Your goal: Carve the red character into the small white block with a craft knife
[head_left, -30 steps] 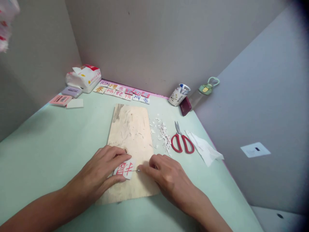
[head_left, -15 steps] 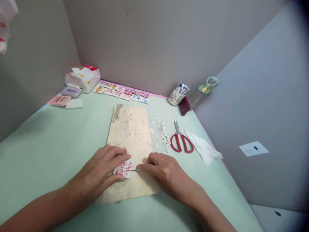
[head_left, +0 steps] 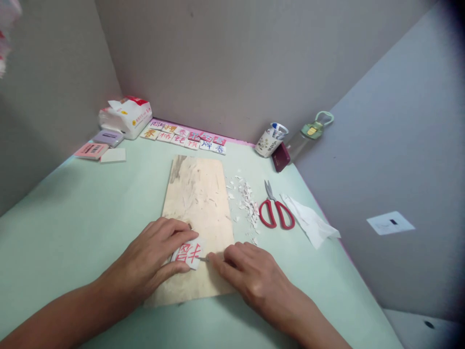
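On the wooden board (head_left: 203,194) lies a white rubber carving block (head_left: 186,253) with a mirrored red character on its top. My left hand (head_left: 160,254) grips its left side, thumb at the near edge and fingers at the far one. Between the fingertips of my right hand (head_left: 247,269) is a thin carving knife (head_left: 204,259), of which only the metal front shows. Its tip meets the block's right edge; the handle is hidden in my closed fingers.
White rubber shavings (head_left: 247,201) lie right of the board, then red-handled scissors (head_left: 274,208) and a crumpled tissue (head_left: 310,220). Lettered blocks (head_left: 185,138) line the back. Behind stand a can (head_left: 269,140), a bottle (head_left: 308,135) and a tissue pack (head_left: 127,118); unmarked blocks (head_left: 100,148) sit left.
My right hand has shifted slightly right and down with the knife, and its tip has drawn back toward the block's right edge. My left hand still holds the block. The view has tilted slightly.
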